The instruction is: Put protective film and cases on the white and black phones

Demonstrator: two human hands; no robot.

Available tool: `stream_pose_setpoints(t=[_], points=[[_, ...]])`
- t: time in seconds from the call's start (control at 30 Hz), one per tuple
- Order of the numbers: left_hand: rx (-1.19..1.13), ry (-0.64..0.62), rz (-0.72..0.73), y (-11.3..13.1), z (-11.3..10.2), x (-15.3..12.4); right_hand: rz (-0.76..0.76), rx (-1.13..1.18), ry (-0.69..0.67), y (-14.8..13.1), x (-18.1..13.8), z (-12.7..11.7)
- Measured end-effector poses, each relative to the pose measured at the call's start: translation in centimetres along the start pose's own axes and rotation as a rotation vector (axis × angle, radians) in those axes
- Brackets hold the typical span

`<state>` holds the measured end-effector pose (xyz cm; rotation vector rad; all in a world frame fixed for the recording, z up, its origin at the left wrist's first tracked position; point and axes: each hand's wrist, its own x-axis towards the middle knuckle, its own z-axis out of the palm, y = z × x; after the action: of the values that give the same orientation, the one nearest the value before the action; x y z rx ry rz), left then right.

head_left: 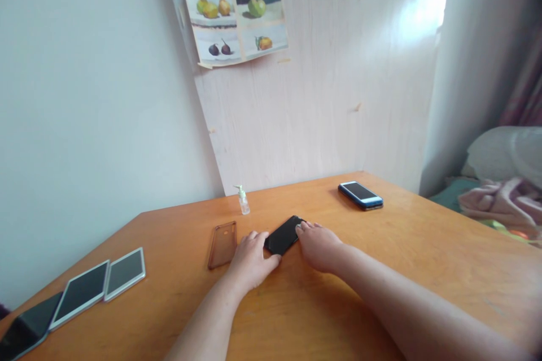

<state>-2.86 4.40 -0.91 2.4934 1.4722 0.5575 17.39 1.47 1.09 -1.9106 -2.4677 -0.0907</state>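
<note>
A black phone (283,235) lies on the orange wooden table (381,271) in the middle of the view. My left hand (250,259) rests on the table at the phone's near left end, fingers curled against its edge. My right hand (318,245) lies on its right side, fingertips touching the phone's far right edge. Both hands grip the phone between them while it stays flat on the wood. A brown translucent phone case (222,245) lies just left of my left hand.
A small clear pump bottle (243,200) stands behind the case. A phone in a blue case (360,194) lies at the back right. Three devices lie at the left edge: two white-framed ones (125,272) (80,292) and a dark one (26,327). Bedding (499,192) is beyond the table's right side.
</note>
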Motion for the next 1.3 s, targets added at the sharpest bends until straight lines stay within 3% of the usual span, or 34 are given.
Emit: stream_pose_setpoints(t=[0.17, 0.33, 0.43, 0.6, 0.67, 0.9, 0.97, 1.13, 1.2, 1.3], points=[[-0.003, 0.003, -0.007, 0.0, 0.0, 0.0, -0.253, 0.032, 0.052, -2.1, -0.7, 0.2], [-0.004, -0.006, -0.026, 0.3, -0.1, 0.0, -0.024, 0.015, 0.021, 0.9, 0.5, 0.2], [-0.007, -0.007, -0.014, 0.2, -0.1, 0.1, -0.01, 0.005, 0.017, 1.0, 0.4, -0.1], [-0.029, 0.005, -0.019, -0.1, 0.0, 0.1, -0.333, 0.039, 0.037, -2.5, -1.5, -0.7], [-0.031, 0.003, -0.022, -0.1, 0.0, 0.0, -0.379, 0.06, 0.042, -2.7, -1.7, -0.8], [-0.028, 0.005, -0.006, 0.0, 0.0, -0.1, -0.047, -0.004, 0.024, 0.8, 0.4, -0.2], [-0.031, 0.005, -0.002, 0.0, 0.0, -0.1, -0.083, 0.005, 0.035, 0.1, 0.1, -0.2], [-0.019, 0.014, -0.008, 0.1, 0.1, -0.2, -0.358, 0.128, 0.053, -2.4, -1.1, -0.4], [0.002, 0.009, -0.004, 0.3, 0.1, -0.3, -0.336, 0.136, 0.045, -1.6, -0.8, -0.3], [0.027, 0.001, 0.001, 0.4, 0.0, -0.3, -0.153, 0.076, 0.04, 0.5, 0.4, 0.1]])
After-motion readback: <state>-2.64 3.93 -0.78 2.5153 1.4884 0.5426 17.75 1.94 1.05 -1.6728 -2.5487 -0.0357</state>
